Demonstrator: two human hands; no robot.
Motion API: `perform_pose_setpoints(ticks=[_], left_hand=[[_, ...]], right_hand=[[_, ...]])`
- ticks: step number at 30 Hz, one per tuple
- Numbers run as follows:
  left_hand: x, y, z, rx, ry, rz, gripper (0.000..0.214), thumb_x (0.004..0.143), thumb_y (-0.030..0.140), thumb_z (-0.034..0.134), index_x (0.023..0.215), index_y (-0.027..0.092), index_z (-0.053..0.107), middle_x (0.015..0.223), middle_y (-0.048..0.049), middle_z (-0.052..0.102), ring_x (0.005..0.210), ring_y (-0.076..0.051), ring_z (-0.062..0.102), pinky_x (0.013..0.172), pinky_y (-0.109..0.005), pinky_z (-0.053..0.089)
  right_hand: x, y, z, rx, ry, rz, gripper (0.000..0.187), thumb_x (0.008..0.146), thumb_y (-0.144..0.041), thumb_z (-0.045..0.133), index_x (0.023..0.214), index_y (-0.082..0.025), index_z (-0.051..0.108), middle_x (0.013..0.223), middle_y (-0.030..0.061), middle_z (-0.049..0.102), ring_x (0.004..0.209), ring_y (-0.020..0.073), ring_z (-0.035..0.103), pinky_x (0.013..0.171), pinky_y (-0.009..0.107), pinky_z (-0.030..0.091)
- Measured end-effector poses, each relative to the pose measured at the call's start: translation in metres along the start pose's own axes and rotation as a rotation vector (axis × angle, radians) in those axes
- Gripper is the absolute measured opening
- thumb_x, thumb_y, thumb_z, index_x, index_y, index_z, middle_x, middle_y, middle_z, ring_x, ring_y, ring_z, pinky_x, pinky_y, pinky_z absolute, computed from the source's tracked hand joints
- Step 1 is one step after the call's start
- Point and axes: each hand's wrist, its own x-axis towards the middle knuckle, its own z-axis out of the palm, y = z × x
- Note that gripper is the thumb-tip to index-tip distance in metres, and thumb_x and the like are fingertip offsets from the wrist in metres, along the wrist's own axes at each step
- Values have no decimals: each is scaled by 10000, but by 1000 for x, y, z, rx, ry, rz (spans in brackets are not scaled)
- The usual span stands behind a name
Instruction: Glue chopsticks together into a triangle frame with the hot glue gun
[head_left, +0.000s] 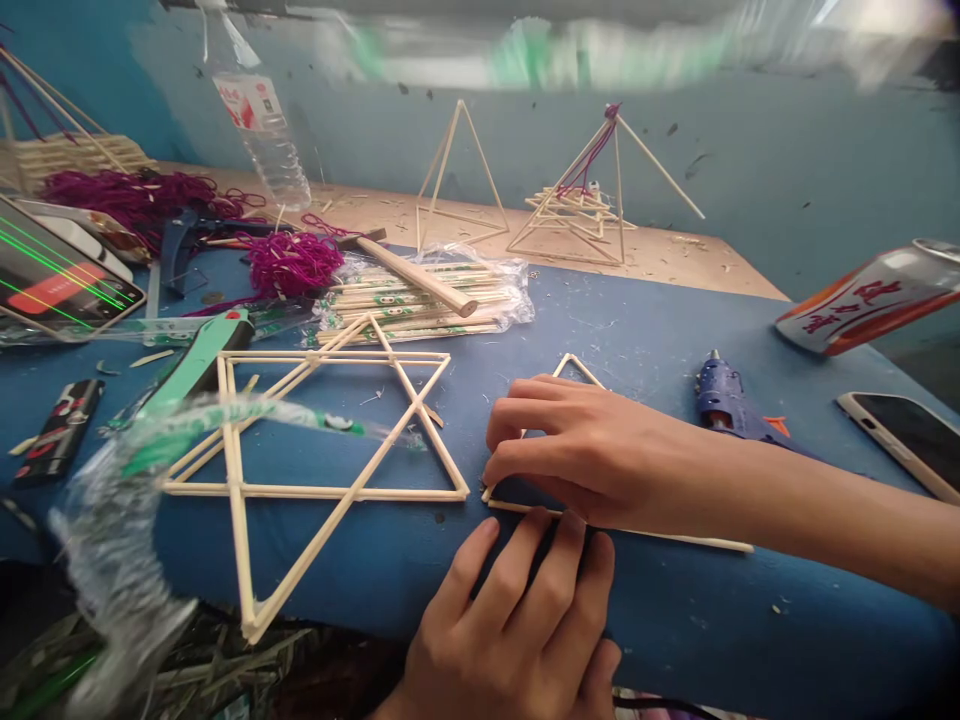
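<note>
A small triangle of thin wooden sticks lies flat on the blue tabletop. My right hand rests over it, fingers curled and pressed on its left corner. My left hand comes up from the near edge, its fingertips pressing the triangle's bottom stick. To the left lies a star of two overlapping stick triangles.
A blue glue gun, a phone and a red-and-white can lie to the right. A pack of sticks, purple yarn, a water bottle and two stick pyramids stand behind. Clear wrapping curls at the left.
</note>
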Motion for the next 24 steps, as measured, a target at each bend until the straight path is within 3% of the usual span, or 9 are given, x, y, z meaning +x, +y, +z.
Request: perform_pose_setpoints(ticks=[20, 24], left_hand=[[4, 4, 2, -9, 58, -60, 375, 960, 324, 424, 1148, 232, 735, 1185, 7, 719, 1140, -164, 590, 1123, -330, 354], [7, 4, 2, -13, 84, -74, 356, 943, 321, 449, 1137, 230, 734, 1127, -6, 735, 1106, -168, 601, 1084, -336, 377]], right_hand=[[-1, 0, -2, 4, 31, -24, 185, 957, -115, 507, 998, -193, 670, 938, 72, 624, 824, 159, 486, 747, 288, 372], [2, -8, -10, -70, 103, -22, 197, 982, -135, 466, 1030, -188, 649, 938, 71, 629, 823, 155, 508, 755, 296, 384]])
